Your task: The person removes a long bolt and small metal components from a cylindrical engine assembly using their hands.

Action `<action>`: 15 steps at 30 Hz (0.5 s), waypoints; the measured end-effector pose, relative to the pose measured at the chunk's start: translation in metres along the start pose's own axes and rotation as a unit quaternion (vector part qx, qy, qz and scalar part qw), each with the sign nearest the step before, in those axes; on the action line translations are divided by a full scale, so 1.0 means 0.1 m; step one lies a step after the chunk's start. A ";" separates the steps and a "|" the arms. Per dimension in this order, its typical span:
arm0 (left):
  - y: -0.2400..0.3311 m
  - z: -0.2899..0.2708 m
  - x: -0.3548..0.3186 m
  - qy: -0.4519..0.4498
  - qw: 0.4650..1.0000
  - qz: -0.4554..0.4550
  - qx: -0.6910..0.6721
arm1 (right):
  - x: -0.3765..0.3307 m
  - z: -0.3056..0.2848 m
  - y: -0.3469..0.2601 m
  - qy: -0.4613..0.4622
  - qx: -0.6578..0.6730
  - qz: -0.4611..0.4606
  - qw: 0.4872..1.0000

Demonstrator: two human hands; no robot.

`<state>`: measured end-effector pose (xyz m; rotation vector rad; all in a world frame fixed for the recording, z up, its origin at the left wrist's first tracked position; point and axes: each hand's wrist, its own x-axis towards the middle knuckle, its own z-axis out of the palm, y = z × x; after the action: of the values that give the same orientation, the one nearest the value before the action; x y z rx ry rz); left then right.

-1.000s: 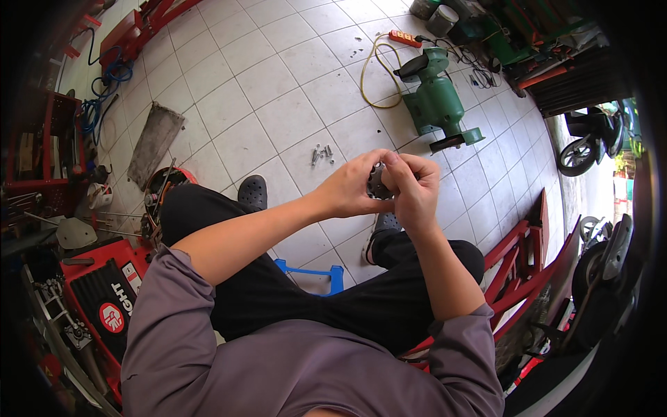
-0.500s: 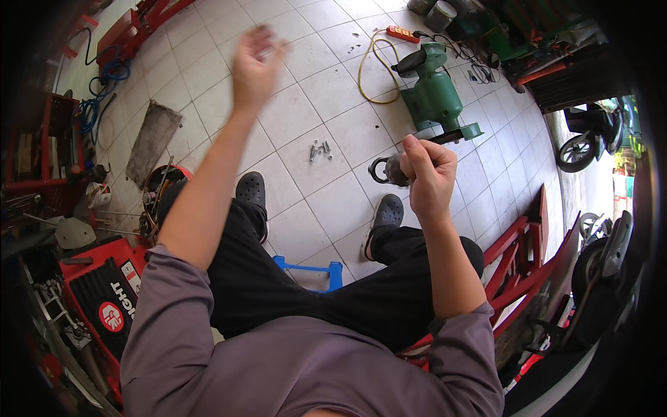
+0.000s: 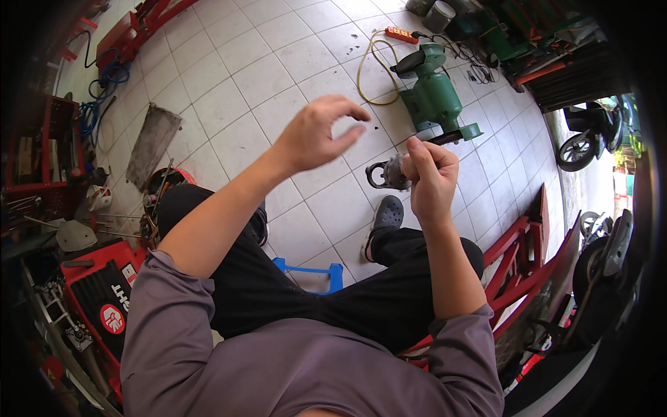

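Observation:
My right hand [image 3: 432,177] is closed around a dark grey metal part [image 3: 394,172], thumb on top. A ring-shaped end of this part sticks out to the left of the fist; the rest is hidden in my fingers, and its exact kind does not show. My left hand [image 3: 323,132] hovers to the left of the metal part, not touching it. Its thumb and fingers are spread apart with nothing between them. The floor beneath my left hand is hidden by it and its forearm.
A green bench grinder [image 3: 436,101] stands on the tiles beyond my right hand. Near it lie a yellow cord [image 3: 360,73] and an orange power strip [image 3: 402,35]. A grey slab [image 3: 154,142] lies at left. Between my legs is a blue plastic frame [image 3: 335,278]; red metal frames [image 3: 517,243] stand at right.
My left hand has swung from the upper left toward the metal part, covering the small bolts on the floor. My right hand keeps its hold, with the part slightly turned.

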<state>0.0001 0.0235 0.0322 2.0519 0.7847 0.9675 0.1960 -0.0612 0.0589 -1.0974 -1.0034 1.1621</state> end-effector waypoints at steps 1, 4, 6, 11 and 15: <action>0.04 0.09 -0.05 -0.009 1.000 0.013 -0.004 | -0.01 0.01 0.00 -0.004 -0.010 0.004 1.000; 0.11 0.34 -0.17 -0.035 0.997 0.063 -0.015 | -0.02 0.04 -0.02 -0.010 -0.025 0.008 1.000; 0.12 0.43 -0.24 -0.055 0.995 0.077 -0.012 | -0.02 0.05 0.00 -0.009 -0.016 0.000 1.000; 0.13 0.50 -0.29 -0.112 0.992 0.046 -0.016 | -0.05 0.08 0.01 -0.039 -0.008 -0.004 0.999; 0.09 0.60 -0.32 -0.119 0.992 0.044 -0.019 | -0.09 0.11 0.02 -0.063 -0.004 0.006 0.998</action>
<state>0.0342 -0.0267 0.0000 2.1354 0.5507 0.7604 0.1838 -0.0686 0.0585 -1.0489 -1.1008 1.2490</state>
